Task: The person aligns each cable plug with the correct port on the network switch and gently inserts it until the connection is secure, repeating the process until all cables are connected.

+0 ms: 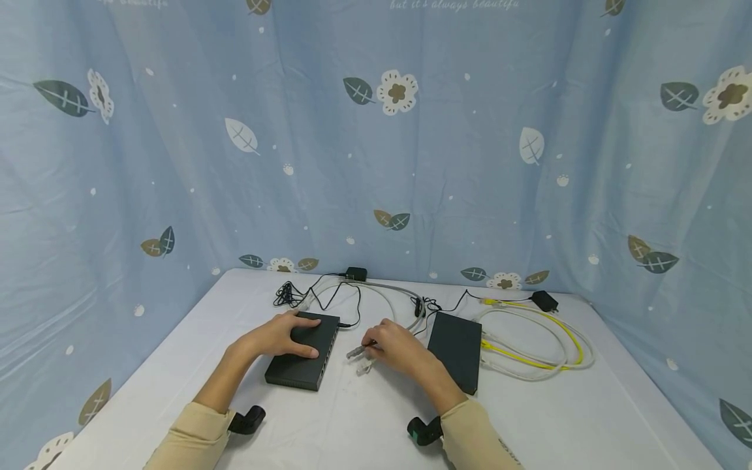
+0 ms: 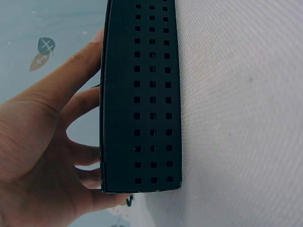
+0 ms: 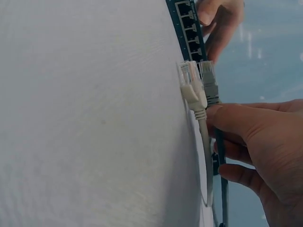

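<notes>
My left hand (image 1: 280, 339) rests on a black network switch (image 1: 302, 372), with its thumb and fingers spread over the top face. A row of ports (image 3: 191, 30) along the switch's side faces my right hand. In the left wrist view the perforated end (image 2: 153, 99) of the switch stands close. Between thumb and fingers my right hand (image 1: 393, 346) pinches a grey network cable just behind its plug (image 3: 209, 78). The clear tip of that plug points towards the ports. Beside it, a white network cable plug (image 3: 191, 90) overlaps the grey one in the right wrist view.
A second black switch (image 1: 455, 352) lies to the right, with yellow (image 1: 576, 346) and white network cables (image 1: 529, 377) looped beside it. Two power adapters, one at the back (image 1: 356, 274) and another at back right (image 1: 544, 301), trail thin black leads. A patterned curtain (image 1: 446, 163) hangs behind the table.
</notes>
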Demonstrator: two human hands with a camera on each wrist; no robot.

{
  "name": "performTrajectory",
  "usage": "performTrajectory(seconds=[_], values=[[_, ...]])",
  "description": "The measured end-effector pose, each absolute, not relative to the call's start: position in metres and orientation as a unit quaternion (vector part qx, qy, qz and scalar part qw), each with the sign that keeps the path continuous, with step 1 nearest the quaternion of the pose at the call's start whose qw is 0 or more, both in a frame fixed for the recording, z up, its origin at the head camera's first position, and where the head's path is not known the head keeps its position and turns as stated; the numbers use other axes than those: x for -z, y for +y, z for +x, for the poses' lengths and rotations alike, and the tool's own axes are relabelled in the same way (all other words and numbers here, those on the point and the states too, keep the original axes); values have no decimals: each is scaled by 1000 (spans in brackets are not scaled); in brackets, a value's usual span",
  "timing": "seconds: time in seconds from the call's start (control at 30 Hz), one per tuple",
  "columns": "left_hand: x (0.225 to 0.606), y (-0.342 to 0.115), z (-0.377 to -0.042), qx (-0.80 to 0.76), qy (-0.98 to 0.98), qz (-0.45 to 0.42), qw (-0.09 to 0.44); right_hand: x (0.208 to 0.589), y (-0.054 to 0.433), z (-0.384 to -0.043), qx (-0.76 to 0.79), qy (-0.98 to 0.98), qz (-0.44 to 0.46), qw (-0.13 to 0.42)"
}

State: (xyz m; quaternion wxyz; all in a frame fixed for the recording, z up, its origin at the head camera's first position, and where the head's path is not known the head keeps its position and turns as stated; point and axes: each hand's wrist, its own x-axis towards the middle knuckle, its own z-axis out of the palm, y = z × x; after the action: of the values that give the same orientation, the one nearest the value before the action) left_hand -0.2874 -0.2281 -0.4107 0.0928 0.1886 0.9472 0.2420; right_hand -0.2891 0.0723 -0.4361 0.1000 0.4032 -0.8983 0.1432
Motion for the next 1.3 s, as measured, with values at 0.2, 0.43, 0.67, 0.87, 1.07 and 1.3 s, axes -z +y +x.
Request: performTrajectory(seconds=[0.2,0.43,0.67,0.87,1.07,1.3], values=[[411,-228,-287,-241,948,185,94,439,72,-291,-138,-893,413,117],[411,-228,-286,-242,948,185,93,439,72,-290,-150,-891,412,118],[409,-228,-284,-244,947,186,94,433,72,-288,-194,-890,405,74],[408,-227,-283,-247,946,188,92,431,70,-291,-254,-889,378,43],[408,-227,-284,-247,947,184,95,434,69,-296,-295,-893,338,15],[409,-227,-284,-245,947,188,91,435,66,-302,-325,-893,312,-2]])
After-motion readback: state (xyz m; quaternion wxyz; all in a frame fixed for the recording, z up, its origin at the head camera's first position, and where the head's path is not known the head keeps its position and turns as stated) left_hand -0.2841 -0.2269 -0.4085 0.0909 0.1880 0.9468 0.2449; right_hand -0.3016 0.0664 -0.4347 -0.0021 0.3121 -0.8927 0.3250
